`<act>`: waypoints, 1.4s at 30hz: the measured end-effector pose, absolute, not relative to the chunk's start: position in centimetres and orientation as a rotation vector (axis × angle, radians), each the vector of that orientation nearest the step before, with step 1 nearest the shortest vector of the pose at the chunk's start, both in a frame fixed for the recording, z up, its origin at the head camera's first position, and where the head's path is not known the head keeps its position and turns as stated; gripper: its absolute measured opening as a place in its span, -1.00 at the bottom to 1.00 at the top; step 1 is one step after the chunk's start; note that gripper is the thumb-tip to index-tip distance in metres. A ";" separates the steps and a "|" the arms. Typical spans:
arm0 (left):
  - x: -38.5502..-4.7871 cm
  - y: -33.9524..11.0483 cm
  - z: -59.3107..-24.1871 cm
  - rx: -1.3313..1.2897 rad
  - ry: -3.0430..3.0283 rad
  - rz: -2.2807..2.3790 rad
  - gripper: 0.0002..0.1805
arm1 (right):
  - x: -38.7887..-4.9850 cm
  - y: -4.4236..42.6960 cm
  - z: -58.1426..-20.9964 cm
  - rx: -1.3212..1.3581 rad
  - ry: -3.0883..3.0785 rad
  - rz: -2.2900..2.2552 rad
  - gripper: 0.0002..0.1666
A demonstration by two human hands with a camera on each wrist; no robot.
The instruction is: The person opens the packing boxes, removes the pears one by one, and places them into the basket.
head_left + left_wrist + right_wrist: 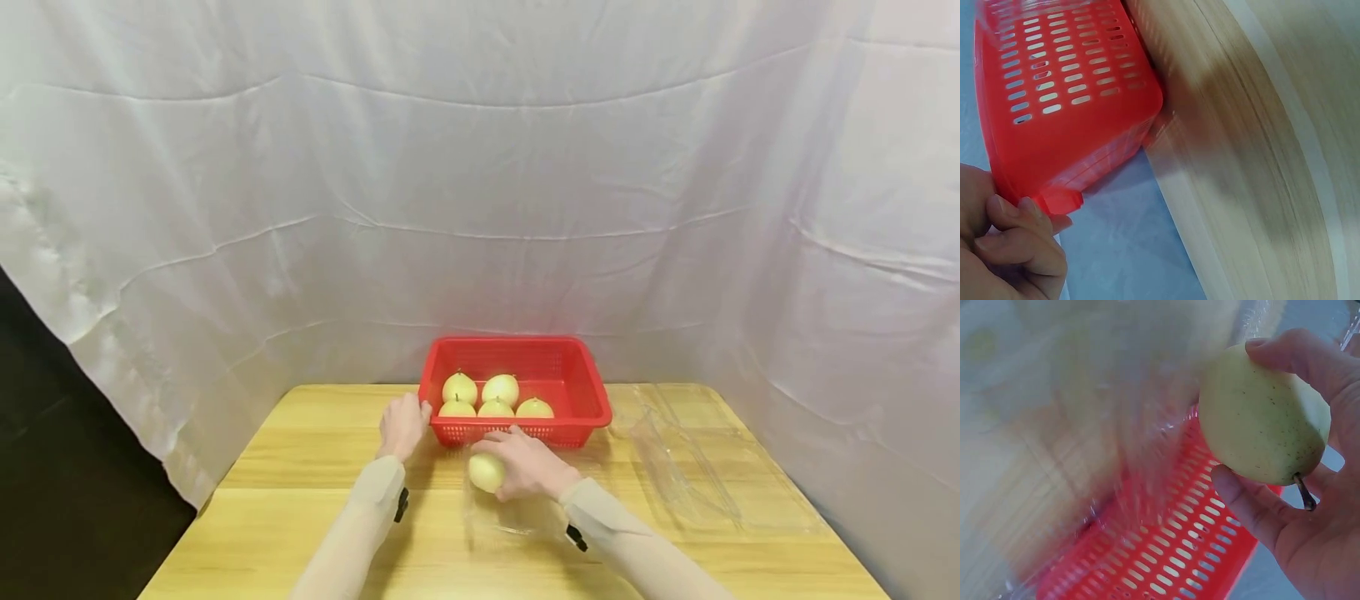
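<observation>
My right hand [528,467] holds a pale yellow-green pear [487,472] in front of the basket. In the right wrist view, the thumb and fingers wrap around this pear [1260,419], its dark stem toward the palm. My left hand [402,427] grips the rim of the red plastic basket [517,423] at its left side. Seen from the left wrist, curled fingers [1022,244] pinch the rim near a corner. Several pears [500,389] lie inside the basket, toward its left and front. Below the right hand is a clear plastic container [510,531], its outline faint.
Clear plastic containers [697,475] lie on the right of the wooden table [247,517], with edges hard to make out. A pale curtain [480,183] hangs behind the basket and along both sides. A dark area shows at the far left.
</observation>
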State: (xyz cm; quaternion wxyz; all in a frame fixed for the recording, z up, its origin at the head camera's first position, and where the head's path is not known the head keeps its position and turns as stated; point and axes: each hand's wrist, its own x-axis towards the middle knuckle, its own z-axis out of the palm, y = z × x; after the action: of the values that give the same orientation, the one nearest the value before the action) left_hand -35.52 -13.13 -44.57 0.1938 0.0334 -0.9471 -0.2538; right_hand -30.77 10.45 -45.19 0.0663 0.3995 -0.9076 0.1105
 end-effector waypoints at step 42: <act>-35.7 -12.9 -44.7 0.113 -2.659 -0.694 -0.68 | -35.5 18.5 -40.7 0.533 -2.570 0.817 -0.17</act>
State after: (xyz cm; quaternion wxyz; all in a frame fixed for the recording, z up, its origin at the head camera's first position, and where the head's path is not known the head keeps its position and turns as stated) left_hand -35.68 -12.93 -44.66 0.1943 0.0401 -0.9483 -0.2476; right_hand -35.55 18.51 -40.70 0.1949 0.1901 -0.9170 0.2914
